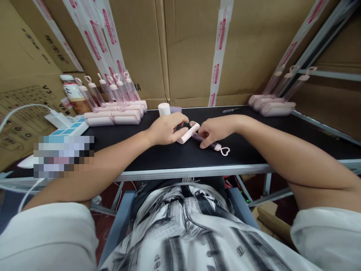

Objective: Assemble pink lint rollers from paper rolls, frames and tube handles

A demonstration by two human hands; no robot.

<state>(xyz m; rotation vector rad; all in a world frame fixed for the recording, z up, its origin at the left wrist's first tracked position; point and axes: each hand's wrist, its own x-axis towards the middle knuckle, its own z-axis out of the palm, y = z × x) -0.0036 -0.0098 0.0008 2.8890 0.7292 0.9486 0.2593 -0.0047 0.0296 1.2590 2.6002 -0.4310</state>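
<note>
A pale pink T-shaped lint roller (188, 134) lies on the black table in front of me, with its clear purplish handle angled to the right. A heart-shaped loop (225, 151) ends the handle. My left hand (168, 128) is at the near left of the roller head, its thumb and fingers around that end. My right hand (216, 130) grips the handle close to the head, fingers curled over it. Just behind my left hand stand a white-and-pink cylinder (164, 109) and a lilac piece (176, 109), both partly hidden.
Several similar lint rollers (125, 117) stand in rows at the left, and others (278, 109) at the right. A small clear-handled tool (229, 110) lies at the back. A bottle (75, 94), a power strip (70, 128) and cables fill the left side. Cardboard (191, 49) walls the back.
</note>
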